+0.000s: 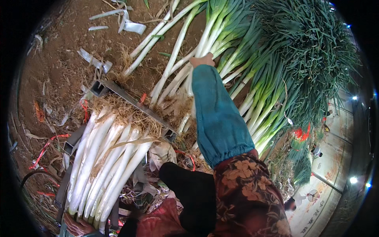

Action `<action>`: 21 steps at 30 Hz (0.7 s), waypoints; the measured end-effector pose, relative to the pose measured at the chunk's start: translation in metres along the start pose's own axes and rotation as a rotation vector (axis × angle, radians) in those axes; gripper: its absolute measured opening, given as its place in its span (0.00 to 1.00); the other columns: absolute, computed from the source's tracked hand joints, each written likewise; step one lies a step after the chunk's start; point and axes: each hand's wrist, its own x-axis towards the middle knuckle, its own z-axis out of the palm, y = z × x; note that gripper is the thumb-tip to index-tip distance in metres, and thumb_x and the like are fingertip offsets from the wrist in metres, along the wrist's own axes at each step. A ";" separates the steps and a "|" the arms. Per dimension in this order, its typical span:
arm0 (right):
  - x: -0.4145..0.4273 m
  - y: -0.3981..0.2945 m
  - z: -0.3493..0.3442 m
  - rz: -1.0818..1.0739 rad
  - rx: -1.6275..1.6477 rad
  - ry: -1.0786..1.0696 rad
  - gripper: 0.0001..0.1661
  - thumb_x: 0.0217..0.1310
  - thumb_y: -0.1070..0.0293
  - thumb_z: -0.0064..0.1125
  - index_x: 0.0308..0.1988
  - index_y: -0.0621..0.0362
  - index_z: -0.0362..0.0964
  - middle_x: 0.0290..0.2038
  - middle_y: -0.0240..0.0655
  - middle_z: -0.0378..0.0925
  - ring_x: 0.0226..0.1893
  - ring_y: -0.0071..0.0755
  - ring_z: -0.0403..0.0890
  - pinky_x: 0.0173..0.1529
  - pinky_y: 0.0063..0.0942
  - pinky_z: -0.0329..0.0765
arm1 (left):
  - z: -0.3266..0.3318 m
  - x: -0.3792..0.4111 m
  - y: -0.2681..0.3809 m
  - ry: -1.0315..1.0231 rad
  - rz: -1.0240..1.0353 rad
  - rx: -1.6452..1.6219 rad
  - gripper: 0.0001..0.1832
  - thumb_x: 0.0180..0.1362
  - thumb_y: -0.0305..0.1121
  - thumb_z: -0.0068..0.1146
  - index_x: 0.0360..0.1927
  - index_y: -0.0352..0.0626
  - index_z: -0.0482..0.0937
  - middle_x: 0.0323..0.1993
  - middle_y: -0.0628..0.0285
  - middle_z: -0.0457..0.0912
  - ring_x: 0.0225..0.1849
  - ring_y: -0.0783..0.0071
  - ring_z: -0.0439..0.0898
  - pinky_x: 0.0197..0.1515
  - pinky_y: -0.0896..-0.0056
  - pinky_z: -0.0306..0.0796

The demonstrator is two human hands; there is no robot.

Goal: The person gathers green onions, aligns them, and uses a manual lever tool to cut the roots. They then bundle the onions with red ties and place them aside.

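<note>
At the lower left, my left hand (77, 224) grips the lower visible end of a bundle of white Welsh onion stalks (103, 166). The bundle rests on a metal frame (130, 100), its hairy roots (127, 117) lying against the frame's crossbar. My right arm, in a teal sleeve cover, is stretched upward. Its hand (202, 60) is closed around the pale shafts of a few Welsh onions (208, 35) at the edge of a large heap. Green leaves of that heap (299, 41) spread to the upper right.
Loose Welsh onions (160, 41) lie on bare soil (65, 68) beyond the frame. Scraps of whitish tape (134, 27), red twine (41, 155) and dry peelings litter the ground. At the right, more Welsh onions tied with red (302, 134) and people (316, 152) appear near pale slabs (328, 174).
</note>
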 end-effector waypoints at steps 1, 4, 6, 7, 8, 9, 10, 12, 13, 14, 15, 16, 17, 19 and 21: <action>0.000 0.000 -0.008 -0.064 0.010 -0.079 0.53 0.35 0.61 0.62 0.58 0.60 0.40 0.56 0.57 0.49 0.48 0.55 0.65 0.48 0.38 0.70 | -0.003 -0.003 -0.005 -0.018 0.004 -0.011 0.32 0.58 0.56 0.18 0.54 0.44 0.62 0.52 0.60 0.67 0.55 0.62 0.64 0.56 0.58 0.50; 0.080 0.075 -0.056 -0.150 0.150 -0.095 0.47 0.34 0.60 0.63 0.53 0.69 0.50 0.48 0.55 0.62 0.43 0.45 0.71 0.43 0.35 0.73 | 0.007 0.011 0.009 -0.026 0.017 -0.110 0.32 0.58 0.55 0.20 0.54 0.43 0.62 0.53 0.61 0.65 0.56 0.64 0.62 0.57 0.59 0.47; 0.033 0.054 -0.074 -0.151 0.276 -0.222 0.40 0.32 0.59 0.64 0.45 0.75 0.62 0.38 0.52 0.72 0.38 0.38 0.75 0.39 0.31 0.74 | -0.005 0.004 0.001 -0.069 -0.012 -0.034 0.32 0.58 0.55 0.20 0.55 0.44 0.61 0.54 0.62 0.64 0.56 0.64 0.62 0.57 0.57 0.44; 0.017 0.062 -0.109 -0.216 0.351 -0.284 0.34 0.38 0.59 0.60 0.43 0.73 0.64 0.36 0.48 0.73 0.35 0.37 0.75 0.38 0.29 0.73 | -0.001 0.005 0.007 -0.075 -0.017 -0.046 0.31 0.58 0.55 0.20 0.56 0.45 0.60 0.54 0.62 0.64 0.56 0.65 0.61 0.58 0.56 0.43; -0.001 0.060 -0.124 -0.290 0.439 -0.401 0.28 0.44 0.60 0.55 0.42 0.72 0.66 0.35 0.45 0.74 0.33 0.37 0.76 0.37 0.28 0.73 | -0.011 0.002 0.002 -0.091 -0.044 -0.029 0.31 0.58 0.56 0.20 0.56 0.46 0.59 0.55 0.62 0.63 0.57 0.65 0.61 0.57 0.54 0.41; -0.020 0.075 -0.149 -0.213 0.654 -0.563 0.27 0.48 0.62 0.49 0.44 0.72 0.62 0.35 0.45 0.73 0.31 0.37 0.76 0.38 0.28 0.74 | -0.001 0.001 0.005 -0.110 -0.035 -0.038 0.31 0.58 0.55 0.20 0.57 0.47 0.59 0.56 0.63 0.62 0.58 0.65 0.59 0.58 0.54 0.40; -0.038 0.083 -0.164 -0.104 0.853 -0.740 0.25 0.52 0.64 0.42 0.47 0.72 0.59 0.35 0.44 0.72 0.30 0.36 0.76 0.38 0.28 0.74 | 0.001 -0.003 0.003 -0.107 -0.038 -0.029 0.31 0.58 0.55 0.20 0.57 0.47 0.58 0.56 0.63 0.62 0.58 0.65 0.59 0.58 0.54 0.39; -0.063 0.103 -0.174 -0.203 0.989 -0.944 0.30 0.47 0.67 0.46 0.49 0.73 0.54 0.38 0.44 0.68 0.36 0.35 0.73 0.43 0.28 0.73 | 0.005 -0.011 -0.004 -0.047 -0.045 -0.052 0.30 0.57 0.53 0.28 0.58 0.47 0.56 0.57 0.63 0.60 0.59 0.66 0.57 0.60 0.54 0.37; -0.090 0.103 -0.174 -0.128 1.224 -0.927 0.29 0.48 0.70 0.45 0.49 0.74 0.52 0.41 0.49 0.68 0.35 0.36 0.74 0.39 0.26 0.74 | 0.002 -0.012 -0.004 -0.101 -0.077 -0.103 0.30 0.52 0.46 0.42 0.58 0.47 0.56 0.58 0.63 0.59 0.60 0.66 0.55 0.60 0.53 0.36; -0.106 0.099 -0.177 -0.035 1.375 -1.143 0.29 0.46 0.72 0.45 0.49 0.73 0.52 0.42 0.47 0.66 0.37 0.35 0.73 0.40 0.26 0.73 | -0.009 -0.009 -0.003 -0.186 -0.119 -0.177 0.31 0.48 0.41 0.47 0.57 0.47 0.57 0.58 0.62 0.58 0.61 0.65 0.53 0.60 0.52 0.35; -0.122 0.089 -0.174 0.081 1.511 -1.389 0.29 0.45 0.74 0.46 0.49 0.73 0.51 0.42 0.45 0.65 0.38 0.35 0.72 0.41 0.27 0.73 | -0.026 -0.006 -0.008 -0.268 -0.169 -0.234 0.32 0.44 0.37 0.51 0.57 0.47 0.58 0.59 0.61 0.57 0.61 0.65 0.52 0.61 0.52 0.35; -0.143 0.071 -0.184 0.235 1.688 -1.395 0.31 0.42 0.73 0.50 0.49 0.69 0.52 0.42 0.40 0.64 0.39 0.33 0.70 0.43 0.26 0.71 | -0.036 -0.001 -0.007 -0.246 -0.156 -0.299 0.33 0.43 0.35 0.53 0.56 0.47 0.58 0.59 0.60 0.56 0.61 0.64 0.51 0.61 0.51 0.34; -0.166 0.046 -0.189 0.408 1.795 -1.570 0.26 0.42 0.76 0.49 0.46 0.67 0.56 0.39 0.38 0.66 0.37 0.32 0.70 0.42 0.24 0.70 | -0.045 -0.004 -0.013 -0.214 -0.158 -0.339 0.33 0.41 0.33 0.54 0.55 0.47 0.59 0.59 0.58 0.55 0.62 0.63 0.50 0.61 0.51 0.34; -0.208 0.015 -0.250 0.176 1.772 -1.747 0.25 0.42 0.76 0.49 0.45 0.66 0.57 0.38 0.37 0.66 0.37 0.31 0.70 0.42 0.24 0.70 | -0.050 -0.001 0.021 -0.196 -0.186 -0.525 0.32 0.41 0.34 0.55 0.54 0.47 0.60 0.59 0.56 0.54 0.61 0.59 0.51 0.60 0.50 0.37; -0.241 -0.042 -0.206 0.039 1.630 -2.106 0.23 0.42 0.77 0.49 0.43 0.65 0.57 0.37 0.36 0.66 0.36 0.31 0.70 0.42 0.23 0.70 | -0.087 -0.033 -0.012 -0.231 -0.301 -0.577 0.31 0.41 0.34 0.55 0.53 0.47 0.62 0.58 0.56 0.55 0.59 0.58 0.54 0.59 0.50 0.41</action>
